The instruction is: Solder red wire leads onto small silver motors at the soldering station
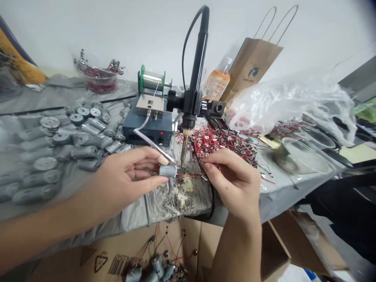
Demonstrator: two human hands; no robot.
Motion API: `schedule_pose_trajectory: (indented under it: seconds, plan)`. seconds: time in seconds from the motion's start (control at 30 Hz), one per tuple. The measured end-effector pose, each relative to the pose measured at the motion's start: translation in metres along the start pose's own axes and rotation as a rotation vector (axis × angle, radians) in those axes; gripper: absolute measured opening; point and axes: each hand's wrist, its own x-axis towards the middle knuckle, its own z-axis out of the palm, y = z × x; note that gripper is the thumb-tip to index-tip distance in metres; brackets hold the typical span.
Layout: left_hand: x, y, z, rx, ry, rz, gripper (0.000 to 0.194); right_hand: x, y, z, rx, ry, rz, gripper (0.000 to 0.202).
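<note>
Between the thumb and fingers of my left hand (pixel 129 168) is a small grey cylindrical motor (pixel 168 170), lying on its side. Its right end faces the tip of a soldering iron (pixel 185 145) clamped upright in a stand. A bent metal feed tube (pixel 155 146) comes down from the solder feeder and ends just above the motor. My right hand (pixel 232 176) is closed in a pinch on a thin wire (pixel 192 162) that runs left toward the iron tip. Whether wire and tip touch is too small to tell.
The solder feeder (pixel 148 125) carries a solder spool (pixel 153 81). Many grey motors (pixel 85 139) lie at left, and red and black wires (pixel 220 141) are heaped at right. Solder scraps (pixel 178 199) litter the table edge. Below, a cardboard box (pixel 117 254) holds wired motors (pixel 157 266).
</note>
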Motion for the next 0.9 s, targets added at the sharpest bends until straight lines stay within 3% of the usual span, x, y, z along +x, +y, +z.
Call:
schedule_pose_trajectory:
  seconds: [0.2, 0.37, 0.5, 0.9]
  plan:
    - [-0.003, 0.0, 0.001, 0.006, 0.014, 0.019, 0.015, -0.002, 0.015, 0.006, 0.051, 0.041, -0.002, 0.027]
    - [-0.003, 0.001, -0.001, 0.066, 0.04, -0.027, 0.021, -0.003, 0.014, 0.006, 0.071, 0.049, -0.058, 0.031]
    - [-0.002, 0.001, 0.001, -0.041, 0.033, -0.043, 0.023, -0.003, 0.014, 0.006, 0.076, 0.062, -0.09, 0.028]
    - [-0.002, 0.004, 0.005, -0.045, 0.072, 0.019, 0.024, -0.003, 0.01, 0.011, 0.03, 0.057, -0.108, 0.025]
